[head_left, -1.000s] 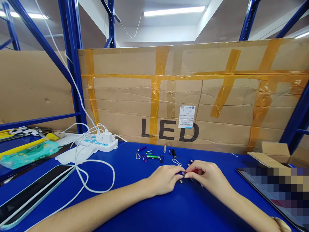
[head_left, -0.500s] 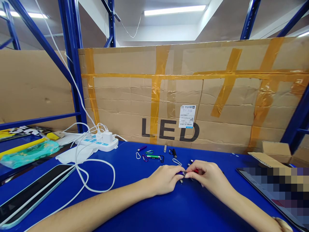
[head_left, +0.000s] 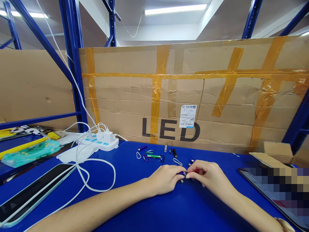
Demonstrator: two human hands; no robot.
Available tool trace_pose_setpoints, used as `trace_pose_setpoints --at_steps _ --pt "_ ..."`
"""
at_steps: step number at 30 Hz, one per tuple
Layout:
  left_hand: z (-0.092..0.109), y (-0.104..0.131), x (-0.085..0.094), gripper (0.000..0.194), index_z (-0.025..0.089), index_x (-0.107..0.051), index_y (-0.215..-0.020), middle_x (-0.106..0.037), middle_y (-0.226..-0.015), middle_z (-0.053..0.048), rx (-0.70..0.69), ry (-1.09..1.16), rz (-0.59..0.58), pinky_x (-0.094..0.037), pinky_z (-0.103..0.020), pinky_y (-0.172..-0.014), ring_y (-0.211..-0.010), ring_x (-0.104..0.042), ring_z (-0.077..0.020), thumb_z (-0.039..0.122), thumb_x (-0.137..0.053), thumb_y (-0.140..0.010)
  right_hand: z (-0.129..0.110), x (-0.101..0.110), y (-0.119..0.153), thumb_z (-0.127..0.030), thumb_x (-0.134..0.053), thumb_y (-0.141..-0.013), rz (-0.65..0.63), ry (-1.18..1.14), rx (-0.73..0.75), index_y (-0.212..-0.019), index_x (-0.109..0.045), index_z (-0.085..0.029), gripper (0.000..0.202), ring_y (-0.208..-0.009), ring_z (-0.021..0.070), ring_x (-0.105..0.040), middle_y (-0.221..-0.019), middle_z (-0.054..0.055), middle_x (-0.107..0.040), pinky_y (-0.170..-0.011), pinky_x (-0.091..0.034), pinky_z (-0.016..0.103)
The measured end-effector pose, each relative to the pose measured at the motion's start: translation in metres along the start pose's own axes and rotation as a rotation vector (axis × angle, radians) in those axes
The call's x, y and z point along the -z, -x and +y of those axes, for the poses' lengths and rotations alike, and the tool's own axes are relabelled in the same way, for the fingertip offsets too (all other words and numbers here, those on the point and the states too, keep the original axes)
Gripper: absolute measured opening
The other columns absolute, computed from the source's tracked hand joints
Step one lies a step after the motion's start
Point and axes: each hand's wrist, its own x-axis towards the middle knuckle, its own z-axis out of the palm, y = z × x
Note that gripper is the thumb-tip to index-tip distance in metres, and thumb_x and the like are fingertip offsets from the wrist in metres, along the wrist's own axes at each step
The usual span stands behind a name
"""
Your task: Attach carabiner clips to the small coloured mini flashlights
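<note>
My left hand point(head_left: 166, 179) pinches a small purple cylinder point(head_left: 181, 173) above the blue table. The fingertips of my right hand point(head_left: 205, 172) close at the cylinder's right end, on a part too small to make out. A red item point(head_left: 196, 170) shows partly behind my right fingers, with other small pieces around it. Beyond my hands lie a green cylinder point(head_left: 154, 156), a purple cylinder point(head_left: 142, 148), a black cylinder point(head_left: 174, 152), a silver cylinder point(head_left: 165, 148) and several carabiners, among them a silver one point(head_left: 177, 161).
A white power strip point(head_left: 106, 143) with looping cables stands at the back left, near a tablet-like device point(head_left: 31, 193). At the right are a dark-screened device point(head_left: 263, 190) and an open cardboard box point(head_left: 276, 153). A large carton point(head_left: 130, 96) stands behind.
</note>
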Motion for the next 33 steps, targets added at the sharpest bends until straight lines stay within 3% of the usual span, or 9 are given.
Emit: trace_pose_setpoints --at_steps 15,27,33 --pt "0.0004 -0.0003 0.0010 0.023 0.020 -0.055 -0.105 -0.064 -0.097 -0.002 0.014 -0.011 -0.015 -0.045 -0.022 -0.079 -0.088 -0.060 -0.0150 0.019 -0.039 -0.089 0.0006 -0.0001 0.0001 -0.035 -0.061 -0.074 -0.008 0.007 0.012 -0.065 -0.066 -0.020 0.018 -0.039 0.0091 -0.050 -0.060 -0.001 -0.064 -0.045 -0.040 0.022" --pt "0.0002 -0.0010 0.0000 0.023 0.021 -0.055 -0.106 -0.064 -0.101 -0.002 0.024 -0.024 -0.018 -0.045 -0.023 -0.081 -0.091 -0.060 -0.0155 0.020 -0.039 -0.089 -0.0008 0.0000 -0.0004 -0.045 -0.055 -0.077 -0.016 0.017 0.004 -0.066 -0.065 -0.019 0.030 -0.039 0.0092 -0.049 -0.060 0.000 -0.064 -0.045 -0.039 0.023" --pt "-0.0003 -0.0003 0.0001 0.023 0.022 -0.055 -0.106 -0.064 -0.101 -0.002 0.025 -0.035 -0.020 -0.044 -0.023 -0.080 -0.091 -0.059 -0.0155 0.021 -0.038 -0.089 -0.0039 0.0001 -0.0003 -0.053 -0.050 -0.078 -0.022 0.036 -0.014 -0.065 -0.064 -0.019 0.038 -0.039 0.0105 -0.050 -0.049 -0.001 -0.059 -0.045 -0.038 0.022"
